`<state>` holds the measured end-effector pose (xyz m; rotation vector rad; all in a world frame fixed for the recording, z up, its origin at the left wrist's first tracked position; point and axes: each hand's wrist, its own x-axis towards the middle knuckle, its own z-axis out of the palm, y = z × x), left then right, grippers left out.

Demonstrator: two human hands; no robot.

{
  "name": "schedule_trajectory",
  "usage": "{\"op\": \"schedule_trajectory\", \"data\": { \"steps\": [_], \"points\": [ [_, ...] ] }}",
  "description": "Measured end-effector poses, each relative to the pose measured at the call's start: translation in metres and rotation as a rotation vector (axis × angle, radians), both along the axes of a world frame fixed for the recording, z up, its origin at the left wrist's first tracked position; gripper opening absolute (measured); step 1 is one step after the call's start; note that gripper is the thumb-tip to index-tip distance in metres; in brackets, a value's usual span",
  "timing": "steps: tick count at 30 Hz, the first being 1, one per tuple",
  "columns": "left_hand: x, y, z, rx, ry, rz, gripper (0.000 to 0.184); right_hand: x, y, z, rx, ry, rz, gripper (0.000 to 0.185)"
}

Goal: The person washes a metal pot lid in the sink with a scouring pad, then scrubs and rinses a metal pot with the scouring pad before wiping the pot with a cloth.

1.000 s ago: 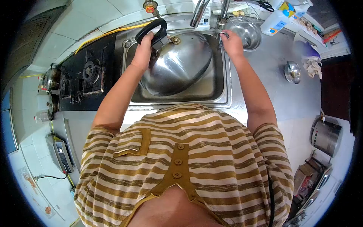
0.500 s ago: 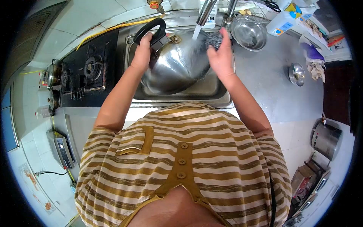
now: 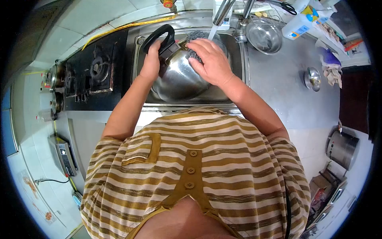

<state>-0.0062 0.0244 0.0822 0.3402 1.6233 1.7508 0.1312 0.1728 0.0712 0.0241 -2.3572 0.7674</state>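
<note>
A shiny steel wok (image 3: 179, 79) is tilted in the sink (image 3: 234, 95), its rounded outside facing up. My left hand (image 3: 151, 61) is closed around its black loop handle (image 3: 165, 34). My right hand (image 3: 211, 59) presses a grey steel wool scrubber (image 3: 195, 36) against the wok near the handle's mount; the fingers partly cover the scrubber. Water runs from the faucet (image 3: 225, 12) just beyond the right hand.
Left of the sink is a black gas stove (image 3: 99, 67). To the right, a steel bowl (image 3: 264, 36), a white bottle (image 3: 298, 26) and a small metal bowl (image 3: 312, 79) stand on the steel counter (image 3: 274, 91). A yellow hose (image 3: 127, 28) runs along the back wall.
My right hand has moved left with the scrubber, from the wok's right side to the area by the handle mount. My left hand keeps its hold on the handle.
</note>
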Motion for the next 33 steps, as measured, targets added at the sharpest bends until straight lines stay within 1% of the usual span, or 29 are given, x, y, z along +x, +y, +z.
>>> {"op": "schedule_trajectory", "data": {
  "steps": [2, 3, 5, 7, 8, 9, 11, 12, 13, 15, 16, 17, 18, 19, 21, 22, 23, 25, 26, 27, 29, 30, 31, 32, 33],
  "points": [
    [0.001, -0.002, 0.001, -0.007, 0.007, -0.006, 0.055, -0.007, 0.014, -0.019, -0.015, -0.036, -0.119, 0.033],
    [0.001, -0.006, -0.003, 0.013, 0.005, -0.002, 0.055, -0.008, 0.024, -0.030, -0.014, -0.031, -0.120, 0.033],
    [-0.004, -0.015, -0.008, 0.030, 0.005, -0.002, 0.056, -0.006, 0.049, -0.063, -0.416, -0.211, -0.339, 0.034],
    [-0.007, -0.024, -0.011, 0.064, 0.006, -0.080, 0.054, -0.005, 0.072, -0.114, -0.737, -0.352, -0.418, 0.037],
    [-0.005, -0.024, -0.010, 0.077, 0.004, -0.046, 0.057, 0.001, 0.076, -0.138, -1.053, -0.363, -0.343, 0.041],
    [-0.005, -0.023, -0.009, 0.077, 0.006, -0.047, 0.057, 0.002, 0.072, -0.156, -1.053, -0.361, -0.343, 0.041],
    [-0.007, -0.024, -0.008, 0.083, -0.029, -0.012, 0.055, 0.011, 0.060, -0.177, -1.300, -0.324, -0.449, 0.045],
    [-0.008, -0.022, -0.009, 0.079, -0.043, 0.038, 0.055, 0.018, 0.046, -0.146, -1.206, -0.330, -0.441, 0.047],
    [-0.008, -0.020, -0.010, 0.069, -0.062, 0.091, 0.054, 0.019, 0.036, -0.128, -1.210, -0.350, -0.435, 0.047],
    [-0.009, -0.015, -0.006, 0.026, -0.067, 0.145, 0.052, 0.018, 0.017, -0.106, -0.665, -0.168, -0.387, 0.047],
    [-0.016, -0.013, -0.014, 0.033, -0.082, 0.161, 0.051, 0.016, 0.005, -0.096, -0.520, -0.062, -0.298, 0.043],
    [-0.020, -0.010, -0.020, 0.044, -0.095, 0.172, 0.049, 0.016, -0.005, -0.077, -0.365, -0.046, -0.227, 0.043],
    [-0.009, -0.004, -0.007, -0.061, -0.046, 0.333, 0.047, 0.016, -0.016, -0.059, -0.209, -0.080, -0.170, 0.043],
    [-0.010, -0.001, -0.010, -0.045, -0.044, 0.320, 0.047, 0.017, -0.023, -0.046, -0.048, -0.114, -0.122, 0.044],
    [-0.014, 0.002, -0.025, -0.053, -0.148, 0.403, 0.047, 0.020, -0.025, -0.044, 0.133, -0.130, 0.056, 0.046],
    [-0.012, 0.003, -0.031, 0.088, -0.212, 0.369, 0.046, 0.025, -0.019, -0.045, 0.125, -0.099, 0.108, 0.044],
    [-0.013, 0.002, -0.038, 0.133, -0.166, 0.376, 0.045, 0.029, -0.011, -0.050, 0.131, -0.102, 0.096, 0.044],
    [-0.016, -0.001, -0.044, 0.057, -0.064, 0.433, 0.043, 0.040, 0.009, -0.069, -0.112, -0.086, -0.056, 0.036],
    [-0.012, 0.000, -0.038, 0.058, -0.070, 0.435, 0.043, 0.045, 0.020, -0.073, -0.209, -0.005, -0.189, 0.030],
    [-0.006, 0.003, -0.025, 0.016, -0.086, 0.448, 0.044, 0.047, 0.035, -0.077, -0.304, 0.011, -0.294, 0.031],
    [-0.008, 0.004, -0.019, -0.028, -0.102, 0.464, 0.045, 0.054, 0.069, -0.084, -0.206, 0.010, -0.430, 0.035],
    [-0.016, 0.003, -0.022, -0.013, -0.075, 0.390, 0.046, 0.052, 0.082, -0.081, -0.106, -0.007, -0.446, 0.036],
    [-0.020, 0.002, -0.024, 0.001, -0.047, 0.315, 0.047, 0.050, 0.092, -0.078, -0.109, -0.009, -0.443, 0.036],
    [-0.012, 0.009, -0.009, 0.048, -0.083, 0.290, 0.050, 0.047, 0.097, -0.074, -0.143, -0.120, -0.459, 0.038],
    [-0.012, 0.010, -0.009, 0.042, -0.081, 0.300, 0.050, 0.042, 0.103, -0.073, -0.177, -0.231, -0.470, 0.039]
  ]
}}
